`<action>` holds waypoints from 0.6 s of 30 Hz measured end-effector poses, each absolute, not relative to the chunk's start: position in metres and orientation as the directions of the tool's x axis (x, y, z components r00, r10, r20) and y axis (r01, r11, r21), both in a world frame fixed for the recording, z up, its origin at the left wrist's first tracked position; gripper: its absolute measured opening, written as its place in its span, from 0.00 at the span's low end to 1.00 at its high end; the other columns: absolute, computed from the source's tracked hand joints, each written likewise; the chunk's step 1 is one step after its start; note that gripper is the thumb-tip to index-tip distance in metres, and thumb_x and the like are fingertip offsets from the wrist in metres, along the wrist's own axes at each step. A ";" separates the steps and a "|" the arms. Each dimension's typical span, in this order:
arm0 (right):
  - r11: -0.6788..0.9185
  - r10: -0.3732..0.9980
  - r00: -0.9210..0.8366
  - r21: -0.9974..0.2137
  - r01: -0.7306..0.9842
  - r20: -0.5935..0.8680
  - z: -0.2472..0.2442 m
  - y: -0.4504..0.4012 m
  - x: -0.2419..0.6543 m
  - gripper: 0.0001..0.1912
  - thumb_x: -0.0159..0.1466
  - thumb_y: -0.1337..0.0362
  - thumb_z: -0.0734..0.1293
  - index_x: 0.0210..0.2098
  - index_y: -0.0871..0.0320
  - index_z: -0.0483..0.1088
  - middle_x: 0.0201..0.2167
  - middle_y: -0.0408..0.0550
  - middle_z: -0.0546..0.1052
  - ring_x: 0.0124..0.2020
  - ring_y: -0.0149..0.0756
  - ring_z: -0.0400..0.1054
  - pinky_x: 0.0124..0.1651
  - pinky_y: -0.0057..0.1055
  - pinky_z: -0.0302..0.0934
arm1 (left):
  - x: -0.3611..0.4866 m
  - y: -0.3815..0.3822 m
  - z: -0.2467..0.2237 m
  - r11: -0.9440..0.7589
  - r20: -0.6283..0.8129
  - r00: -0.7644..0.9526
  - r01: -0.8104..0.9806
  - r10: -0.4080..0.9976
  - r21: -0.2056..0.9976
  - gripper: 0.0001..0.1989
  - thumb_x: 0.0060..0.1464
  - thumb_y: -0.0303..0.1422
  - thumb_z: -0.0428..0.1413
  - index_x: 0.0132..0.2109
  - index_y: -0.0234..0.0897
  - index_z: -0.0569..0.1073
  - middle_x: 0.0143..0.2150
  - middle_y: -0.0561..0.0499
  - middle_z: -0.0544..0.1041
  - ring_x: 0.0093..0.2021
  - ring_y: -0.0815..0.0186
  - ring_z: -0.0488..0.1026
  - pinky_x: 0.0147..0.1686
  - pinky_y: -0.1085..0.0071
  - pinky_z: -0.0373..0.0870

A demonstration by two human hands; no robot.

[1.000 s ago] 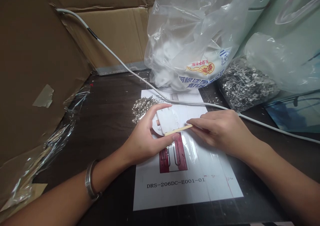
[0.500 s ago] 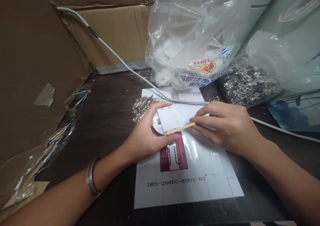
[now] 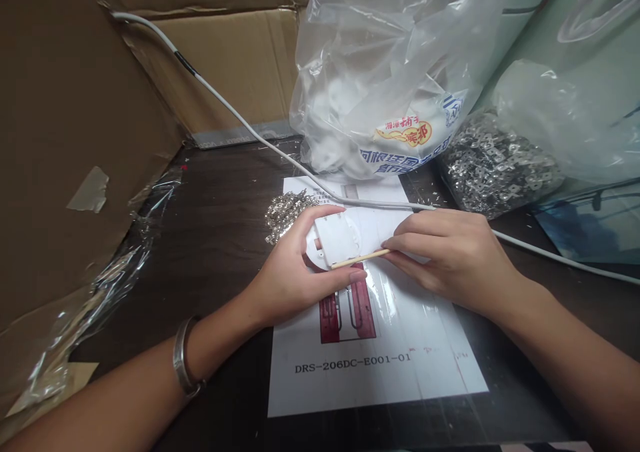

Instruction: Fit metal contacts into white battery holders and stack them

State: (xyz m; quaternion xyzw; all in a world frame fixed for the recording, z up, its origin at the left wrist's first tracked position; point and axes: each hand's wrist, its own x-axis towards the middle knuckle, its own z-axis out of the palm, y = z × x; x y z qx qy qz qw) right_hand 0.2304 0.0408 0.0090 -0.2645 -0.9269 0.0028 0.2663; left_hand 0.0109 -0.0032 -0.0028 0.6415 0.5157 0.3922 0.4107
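Observation:
My left hand (image 3: 295,272) is closed around a white plastic part (image 3: 337,241), with the thumb along its near edge and the fingers at its far side. Between the thumb and fingertips of my right hand (image 3: 445,249) is a thin pale stick (image 3: 363,259). The stick's far end touches the near edge of the white part, by my left thumb. Both hands are above a printed sheet (image 3: 350,385) that has a red picture on it. A pile of small shiny metal pieces (image 3: 287,213) lies just behind my left hand.
A clear bag of white parts (image 3: 350,119) stands at the back. Right of it is a bag of metal pieces (image 3: 500,165). A grey cable (image 3: 230,109) crosses behind my hands. Cardboard (image 3: 235,72) walls the back and left of the dark table (image 3: 215,239).
My right hand has shifted slightly down and turned a little. The stick's tip has moved slightly left along the white part. My left hand has barely moved.

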 end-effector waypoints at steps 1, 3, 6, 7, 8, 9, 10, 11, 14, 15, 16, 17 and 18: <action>0.861 0.491 -0.719 -0.145 0.488 0.492 0.009 0.041 0.230 0.14 0.65 0.65 0.64 0.25 0.60 0.74 0.24 0.46 0.75 0.26 0.33 0.68 0.29 0.31 0.58 | 0.011 -0.003 -0.003 -0.132 0.081 0.161 0.340 0.984 0.931 0.32 0.43 0.37 0.68 0.54 0.42 0.65 0.52 0.48 0.71 0.50 0.57 0.71 0.49 0.62 0.71; 0.862 0.489 -0.722 -0.144 0.486 0.489 0.009 0.041 0.230 0.14 0.65 0.65 0.64 0.25 0.61 0.74 0.24 0.46 0.74 0.26 0.33 0.68 0.29 0.30 0.58 | 0.010 -0.003 -0.003 -0.136 0.084 0.162 0.346 0.983 0.928 0.32 0.44 0.37 0.67 0.55 0.42 0.65 0.52 0.48 0.71 0.50 0.57 0.71 0.49 0.62 0.70; 0.860 0.494 -0.720 -0.156 0.486 0.487 0.009 0.041 0.230 0.14 0.65 0.66 0.64 0.25 0.61 0.74 0.24 0.47 0.74 0.26 0.32 0.68 0.29 0.30 0.59 | 0.010 -0.003 -0.003 -0.146 0.091 0.165 0.362 0.982 0.921 0.31 0.45 0.37 0.67 0.55 0.42 0.65 0.52 0.48 0.71 0.50 0.57 0.71 0.49 0.63 0.70; 0.860 0.496 -0.717 -0.161 0.485 0.490 0.008 0.041 0.230 0.13 0.65 0.66 0.64 0.26 0.62 0.75 0.24 0.47 0.74 0.26 0.32 0.67 0.29 0.30 0.59 | 0.010 -0.003 -0.004 -0.150 0.094 0.166 0.367 0.982 0.918 0.31 0.45 0.37 0.67 0.55 0.42 0.65 0.52 0.48 0.71 0.50 0.58 0.71 0.50 0.63 0.70; 0.860 0.496 -0.712 -0.165 0.483 0.497 0.008 0.041 0.230 0.13 0.65 0.66 0.64 0.26 0.62 0.75 0.24 0.47 0.74 0.25 0.32 0.67 0.28 0.29 0.59 | 0.010 -0.003 -0.004 -0.157 0.101 0.167 0.371 0.981 0.915 0.31 0.45 0.37 0.67 0.55 0.42 0.65 0.52 0.48 0.71 0.50 0.58 0.70 0.50 0.63 0.70; 0.860 0.495 -0.708 -0.169 0.481 0.504 0.008 0.041 0.230 0.13 0.65 0.66 0.64 0.26 0.62 0.75 0.24 0.47 0.74 0.25 0.32 0.67 0.28 0.29 0.59 | 0.010 -0.003 -0.004 -0.164 0.107 0.170 0.374 0.980 0.913 0.31 0.45 0.37 0.67 0.55 0.42 0.65 0.52 0.48 0.71 0.50 0.58 0.70 0.50 0.62 0.70; 0.861 0.493 -0.705 -0.171 0.479 0.509 0.007 0.041 0.230 0.13 0.65 0.66 0.65 0.26 0.62 0.75 0.24 0.47 0.73 0.25 0.32 0.67 0.27 0.29 0.59 | 0.009 -0.003 -0.004 -0.170 0.111 0.173 0.374 0.979 0.912 0.31 0.45 0.37 0.67 0.55 0.41 0.65 0.52 0.48 0.71 0.50 0.58 0.70 0.51 0.62 0.70; 0.862 0.492 -0.703 -0.174 0.476 0.513 0.007 0.041 0.230 0.13 0.65 0.66 0.65 0.26 0.63 0.75 0.23 0.47 0.73 0.25 0.31 0.67 0.27 0.29 0.58 | 0.009 -0.003 -0.005 -0.174 0.115 0.176 0.374 0.978 0.911 0.31 0.45 0.37 0.67 0.55 0.41 0.65 0.52 0.48 0.71 0.50 0.58 0.71 0.51 0.62 0.69; 0.863 0.493 -0.699 -0.189 0.469 0.519 0.006 0.042 0.230 0.12 0.65 0.66 0.65 0.27 0.63 0.75 0.24 0.47 0.73 0.25 0.31 0.68 0.27 0.28 0.59 | 0.009 -0.003 -0.006 -0.178 0.118 0.178 0.374 0.977 0.910 0.32 0.44 0.38 0.67 0.55 0.42 0.65 0.52 0.48 0.71 0.51 0.58 0.71 0.52 0.61 0.69; 0.863 0.493 -0.697 -0.191 0.468 0.521 0.006 0.042 0.231 0.11 0.65 0.66 0.65 0.28 0.63 0.76 0.24 0.47 0.74 0.25 0.31 0.68 0.27 0.28 0.59 | 0.008 -0.002 -0.006 -0.178 0.118 0.178 0.373 0.977 0.911 0.32 0.44 0.38 0.67 0.55 0.42 0.65 0.52 0.48 0.71 0.51 0.58 0.70 0.53 0.61 0.68; 0.863 0.493 -0.695 -0.192 0.467 0.524 0.006 0.042 0.231 0.11 0.65 0.67 0.65 0.28 0.63 0.76 0.24 0.47 0.74 0.26 0.31 0.68 0.27 0.28 0.59 | 0.008 -0.002 -0.007 -0.182 0.122 0.177 0.371 0.977 0.911 0.32 0.44 0.38 0.67 0.55 0.42 0.65 0.53 0.48 0.71 0.51 0.58 0.70 0.53 0.61 0.68; 0.862 0.494 -0.694 -0.191 0.469 0.524 0.006 0.042 0.231 0.11 0.64 0.67 0.65 0.28 0.63 0.76 0.24 0.47 0.74 0.26 0.31 0.68 0.27 0.28 0.59 | 0.008 -0.002 -0.007 -0.186 0.127 0.177 0.370 0.976 0.910 0.32 0.44 0.38 0.67 0.55 0.42 0.65 0.53 0.48 0.71 0.51 0.58 0.70 0.54 0.61 0.68; 0.862 0.494 -0.694 -0.189 0.471 0.523 0.006 0.041 0.231 0.11 0.64 0.67 0.65 0.28 0.63 0.76 0.24 0.47 0.74 0.26 0.31 0.68 0.27 0.28 0.58 | 0.009 -0.001 -0.007 -0.191 0.133 0.177 0.367 0.975 0.910 0.32 0.44 0.38 0.67 0.55 0.41 0.65 0.53 0.48 0.71 0.52 0.58 0.70 0.54 0.61 0.68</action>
